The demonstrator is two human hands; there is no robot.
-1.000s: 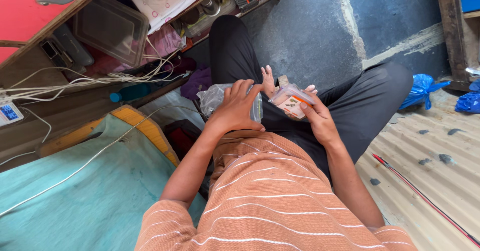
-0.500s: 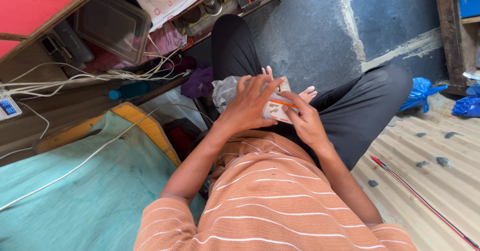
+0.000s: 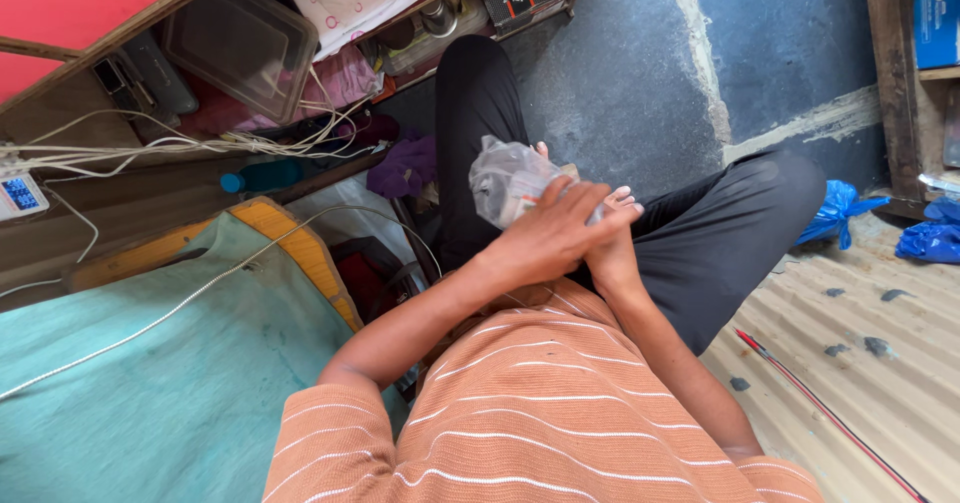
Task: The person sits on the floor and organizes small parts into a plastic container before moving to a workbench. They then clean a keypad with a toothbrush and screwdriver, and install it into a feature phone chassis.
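Item: clear plastic bag, crumpled, with a small pale packet inside, held above the lap of a seated person in black trousers and an orange striped shirt. Left hand: laid across the near side of the bag, fingers curled over it and grasping it. Right hand: pressed against the bag just behind and under the left hand, mostly covered by it; only fingertips show past the bag, and whether they are clenched on it cannot be told. Left of the bag: purple cloth near the knee, blue bottle lying on its side farther off, and a bundle of white cables running along a wooden shelf edge. Above and left of the bag: clear plastic box tilted on the shelf, beside a white cloth with pink print. Below and left of the bag: teal mat with a yellow border, crossed by one white cord. Right of the bag, well apart: blue plastic bags on the floor against a dark grey wall, and a thin red rod lying on the ridged floor.
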